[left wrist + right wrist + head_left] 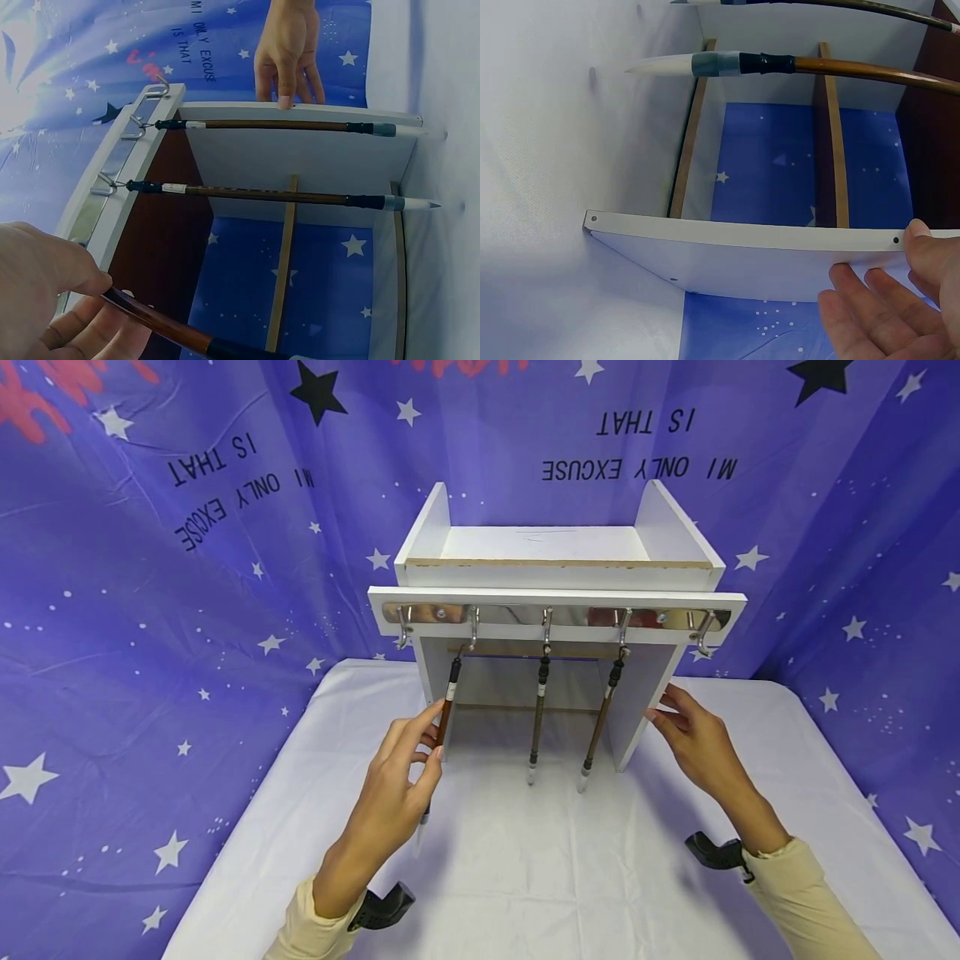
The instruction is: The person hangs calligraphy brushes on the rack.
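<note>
My left hand (401,777) pinches the brown handle of a calligraphy brush (447,702) between thumb and fingers. The brush's top is at the second hook (474,627) from the left; whether its loop is on the hook I cannot tell. Two more calligraphy brushes, one on the middle hook (538,714) and one on the hook right of it (602,714), hang tip down. With relaxed fingers, my right hand (697,743) touches the right side panel of a white shelf (648,693). In the right wrist view its thumb (924,251) rests on the panel's front edge, the fingers along the outer face.
The shelf stands on a white-covered table (517,877). Its front board carries a shiny metal hook strip (510,614); the outermost hooks bear nothing. An open-topped compartment (540,543) is above. A purple star-printed curtain (225,527) surrounds the table.
</note>
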A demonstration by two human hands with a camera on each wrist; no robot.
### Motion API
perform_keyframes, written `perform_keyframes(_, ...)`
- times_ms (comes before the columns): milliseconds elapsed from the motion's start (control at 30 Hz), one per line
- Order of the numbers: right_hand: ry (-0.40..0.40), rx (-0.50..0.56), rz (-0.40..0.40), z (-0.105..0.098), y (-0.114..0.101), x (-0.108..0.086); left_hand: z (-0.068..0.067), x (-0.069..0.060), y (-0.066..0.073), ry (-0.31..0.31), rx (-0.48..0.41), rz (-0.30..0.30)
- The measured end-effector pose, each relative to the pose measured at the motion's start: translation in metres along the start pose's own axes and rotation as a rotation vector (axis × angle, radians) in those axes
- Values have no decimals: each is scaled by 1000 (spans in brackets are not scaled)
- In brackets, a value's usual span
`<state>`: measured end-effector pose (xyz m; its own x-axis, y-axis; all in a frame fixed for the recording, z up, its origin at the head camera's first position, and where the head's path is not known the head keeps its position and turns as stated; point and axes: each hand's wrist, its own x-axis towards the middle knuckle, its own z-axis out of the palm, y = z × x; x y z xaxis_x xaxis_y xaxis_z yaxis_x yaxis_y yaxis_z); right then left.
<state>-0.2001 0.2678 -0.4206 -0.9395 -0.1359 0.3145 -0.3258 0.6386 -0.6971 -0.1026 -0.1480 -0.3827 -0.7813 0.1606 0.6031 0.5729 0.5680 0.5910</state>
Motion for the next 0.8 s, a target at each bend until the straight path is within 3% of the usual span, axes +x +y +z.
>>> perform_keyframes(400,17,-3,-34,2,4,0,11,6,-6,54,64,29)
perform_keyframes(800,13,-7,-18,1,2,0,18,8,-9,77,93,51)
